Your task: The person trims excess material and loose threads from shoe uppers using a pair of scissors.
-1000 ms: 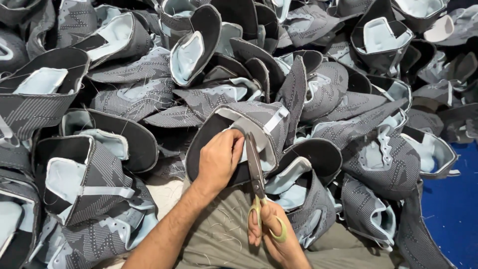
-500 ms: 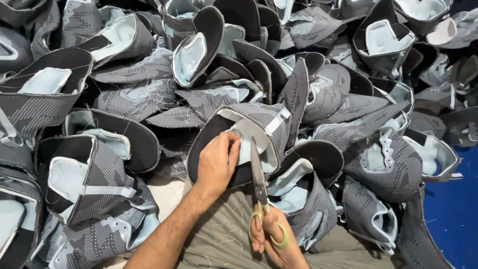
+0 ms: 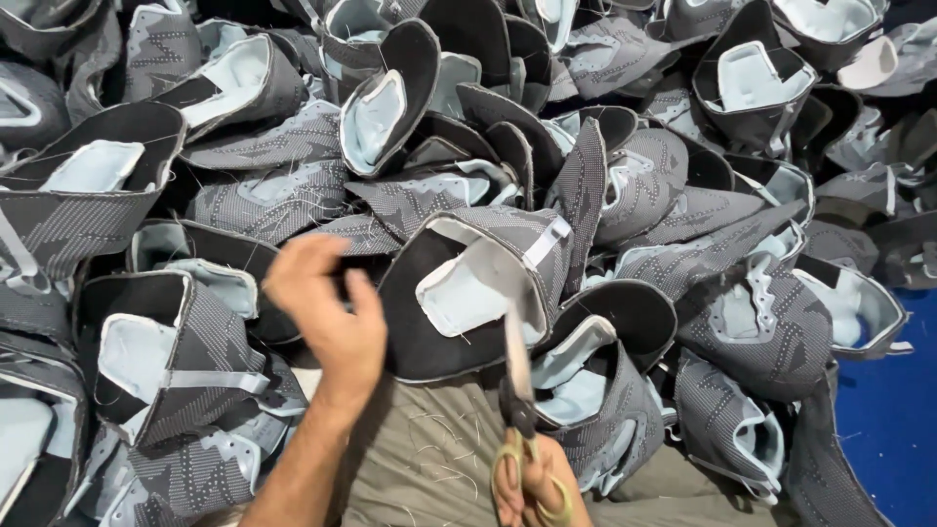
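Looking down on a heap of grey knit shoe uppers (image 3: 293, 195) with pale blue lining, piled edge to edge across nearly the whole view. Right hand (image 3: 532, 483) low at the bottom edge, fingers (image 3: 508, 488) through the yellow loops of a pair of scissors (image 3: 517, 390), blades closed together and pointing up toward the pile. Blade tips touching the pale lining edge of one shoe upper (image 3: 468, 293), dark inside, lying just above an olive-drab cloth (image 3: 429, 459) flecked with thread ends. Left hand (image 3: 327, 312) raised and blurred, just left of that upper, fingers curled, grasp unclear. Strip of blue floor (image 3: 888, 420) at the right edge.
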